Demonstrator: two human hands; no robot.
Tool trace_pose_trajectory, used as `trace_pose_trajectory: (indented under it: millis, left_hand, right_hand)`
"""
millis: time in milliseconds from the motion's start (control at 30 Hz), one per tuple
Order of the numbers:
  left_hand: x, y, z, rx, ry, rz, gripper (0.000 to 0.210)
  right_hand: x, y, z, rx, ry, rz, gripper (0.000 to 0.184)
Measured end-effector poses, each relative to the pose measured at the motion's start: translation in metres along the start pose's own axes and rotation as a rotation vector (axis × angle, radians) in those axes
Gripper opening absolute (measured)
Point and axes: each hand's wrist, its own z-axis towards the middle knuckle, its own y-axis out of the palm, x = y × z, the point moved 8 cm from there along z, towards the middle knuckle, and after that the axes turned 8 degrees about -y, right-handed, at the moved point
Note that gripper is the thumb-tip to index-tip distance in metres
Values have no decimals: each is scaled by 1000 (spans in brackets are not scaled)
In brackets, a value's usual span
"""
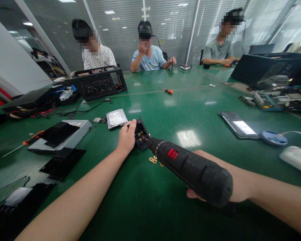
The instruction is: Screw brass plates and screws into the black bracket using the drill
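Worktop: a wide green worktop [165, 110] fills the view, with three people seated at its far side.
Computer cases: a black perforated case [99, 82] stands far left; another open case with circuit boards [278, 97] lies far right.
Disc drive: a grey flat drive [65, 137] with black panels on and near it sits at the left.
Electric screwdriver: a black electric screwdriver [190, 167] with a red switch slants from near right up toward the centre, its tip at the small part.
Right hand: the right hand [230, 187] is wrapped closed around the rear of the screwdriver; most of its grip is hidden behind the tool body.
Left hand: the left hand [126, 139] pinches the black part on its left side, thumb along the top edge, fingers closed behind it.
Phone: a phone [238, 124] lies flat to the right, well apart from the hands.
Hard drive: a silver hard drive [116, 118] lies just left of the left hand.
Black part: a small black plastic part [141, 134] with brass contacts inside stands tilted at the centre of the worktop, held only at one side.
Brass pieces: small brass pieces [154, 160] lie loose on the worktop under the tool.
Risk: with a one-sided hold, the bit's twist could spin the part or slip toward the thumb; the loose brass pieces could be knocked away by the tool.
Hard to see: the bit tip and the screw it meets are hidden; the right fingers too.
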Motion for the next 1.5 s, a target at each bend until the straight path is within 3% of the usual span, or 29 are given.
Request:
trace_pose_trajectory:
  millis: [1500]
  left_hand:
    - [-8, 0, 4, -2, -33, -43, 46]
  right_hand:
    - [-1, 1, 1, -17, 3, -20, 19]
